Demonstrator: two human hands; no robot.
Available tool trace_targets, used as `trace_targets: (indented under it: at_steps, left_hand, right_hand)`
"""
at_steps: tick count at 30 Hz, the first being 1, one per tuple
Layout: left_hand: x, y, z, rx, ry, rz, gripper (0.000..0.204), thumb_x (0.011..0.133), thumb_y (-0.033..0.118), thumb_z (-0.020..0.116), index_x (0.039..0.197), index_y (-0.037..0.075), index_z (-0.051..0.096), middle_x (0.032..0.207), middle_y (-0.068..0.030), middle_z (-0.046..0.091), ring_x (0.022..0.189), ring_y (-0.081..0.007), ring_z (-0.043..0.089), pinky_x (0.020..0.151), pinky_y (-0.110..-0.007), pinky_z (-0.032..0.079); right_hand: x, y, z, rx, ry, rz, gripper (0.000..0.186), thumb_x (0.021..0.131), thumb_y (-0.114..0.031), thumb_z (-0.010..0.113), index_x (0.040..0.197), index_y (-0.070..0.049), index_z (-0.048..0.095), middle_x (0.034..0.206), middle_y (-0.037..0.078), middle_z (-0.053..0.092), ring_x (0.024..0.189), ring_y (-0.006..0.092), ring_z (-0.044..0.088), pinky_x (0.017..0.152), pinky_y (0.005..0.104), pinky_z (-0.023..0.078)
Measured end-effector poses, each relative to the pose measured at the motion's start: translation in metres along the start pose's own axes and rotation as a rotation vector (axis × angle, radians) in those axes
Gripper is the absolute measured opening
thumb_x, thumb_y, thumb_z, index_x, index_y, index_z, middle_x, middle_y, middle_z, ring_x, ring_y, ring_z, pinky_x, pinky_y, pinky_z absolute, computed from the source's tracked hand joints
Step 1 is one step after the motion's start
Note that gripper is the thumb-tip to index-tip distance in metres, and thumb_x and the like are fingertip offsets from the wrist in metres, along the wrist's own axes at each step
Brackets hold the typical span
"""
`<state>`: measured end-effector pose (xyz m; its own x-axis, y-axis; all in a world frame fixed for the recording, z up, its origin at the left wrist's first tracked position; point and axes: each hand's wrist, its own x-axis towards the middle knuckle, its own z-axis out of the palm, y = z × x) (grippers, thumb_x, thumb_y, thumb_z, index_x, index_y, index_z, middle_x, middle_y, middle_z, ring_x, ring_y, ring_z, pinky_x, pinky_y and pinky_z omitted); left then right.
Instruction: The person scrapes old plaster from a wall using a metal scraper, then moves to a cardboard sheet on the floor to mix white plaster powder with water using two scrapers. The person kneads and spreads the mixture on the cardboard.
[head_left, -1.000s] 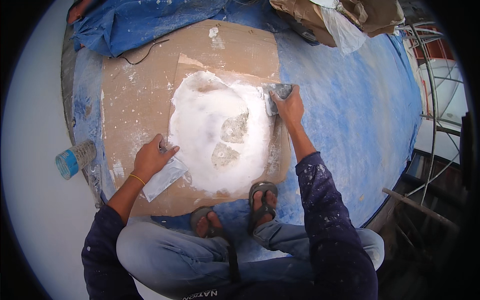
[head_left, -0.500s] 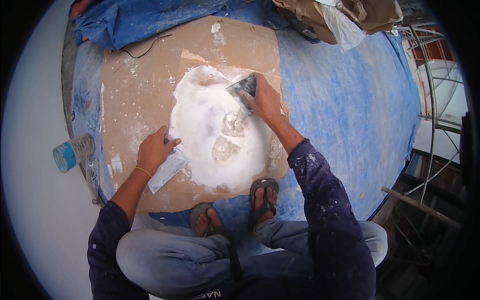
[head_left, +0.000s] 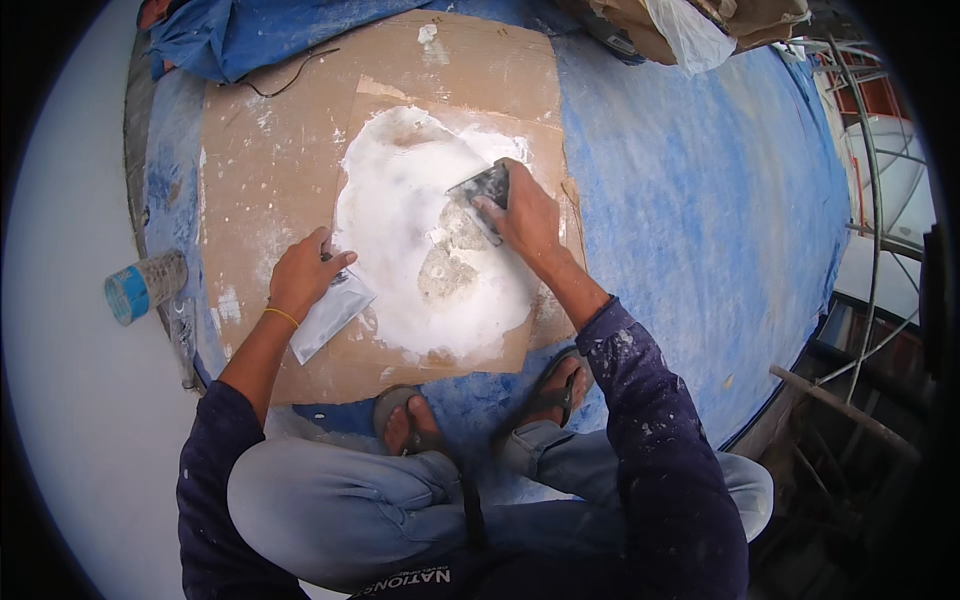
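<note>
Scraper (head_left: pixel 484 190) left of right hand (head_left: pixel 528 214), clamped in it | pale blade (head_left: pixel 335 314) bodyward of left hand (head_left: pixel 302 273), gripped

"Where's it looking from?"
"The person's head, steeply down, through a wide fisheye."
"How near?"
"Near enough that the knees (head_left: pixel 290 490) span the lower frame, left hand (head_left: pixel 302 274) and right hand (head_left: pixel 531 215) around mid-frame, cardboard (head_left: pixel 275 160) running toward the top edge."
</note>
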<state>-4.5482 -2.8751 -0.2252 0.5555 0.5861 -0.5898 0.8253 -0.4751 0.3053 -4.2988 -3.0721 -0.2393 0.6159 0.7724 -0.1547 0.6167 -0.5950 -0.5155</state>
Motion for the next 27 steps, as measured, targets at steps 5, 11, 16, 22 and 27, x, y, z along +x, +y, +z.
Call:
trace_targets:
  at_steps: [5,11,16,22,27]
  left_hand:
    - [-0.03,-0.002,0.009,-0.039,0.015,-0.039,0.045,0.08,0.044,0.077,0.088,0.004,0.058,0.083,-0.0167,0.068,0.08,-0.0356,0.067,0.069,-0.044,0.05]
    - [-0.083,-0.023,0.002,-0.022,0.016,-0.006,0.046,0.075,0.045,0.08,0.083,0.004,0.061,0.082,-0.0171,0.068,0.08,-0.0343,0.068,0.072,-0.043,0.051]
    - [-0.131,-0.036,0.02,-0.043,-0.091,-0.155,0.044,0.073,0.042,0.082,0.082,0.005,0.062,0.081,-0.0174,0.069,0.08,-0.0356,0.068,0.072,-0.044,0.052]
    - [-0.147,-0.036,0.025,-0.144,0.101,-0.175,0.042,0.073,0.039,0.083,0.082,0.004,0.062,0.078,-0.0167,0.069,0.08,-0.036,0.068,0.071,-0.045,0.052]
    - [-0.163,-0.031,0.019,-0.162,0.116,-0.212,0.042,0.071,0.038,0.085,0.082,0.004,0.064,0.079,-0.0169,0.07,0.08,-0.0357,0.069,0.071,-0.044,0.052]
  right_hand:
    - [-0.039,0.0,0.023,0.019,0.014,-0.045,0.063,0.082,-0.035,0.079,0.126,-0.001,0.049,0.102,0.022,0.067,0.093,0.0376,0.068,0.081,0.0448,0.053]
    - [-0.022,0.015,-0.008,0.032,0.443,0.193,0.059,0.081,-0.034,0.08,0.12,-0.002,0.048,0.101,0.02,0.069,0.091,0.0392,0.069,0.076,0.0479,0.053]
    - [0.016,-0.011,0.021,0.085,0.194,0.152,0.057,0.082,-0.034,0.079,0.118,-0.001,0.048,0.106,0.022,0.067,0.095,0.0419,0.067,0.079,0.0493,0.052]
    - [0.057,-0.093,0.014,0.136,0.254,-0.003,0.054,0.084,-0.035,0.076,0.118,-0.002,0.05,0.107,0.023,0.066,0.096,0.0414,0.066,0.08,0.0489,0.052]
    - [0.038,-0.139,0.028,0.031,-0.144,-0.359,0.061,0.08,-0.039,0.079,0.12,-0.004,0.049,0.11,0.021,0.065,0.099,0.0404,0.065,0.083,0.0497,0.051]
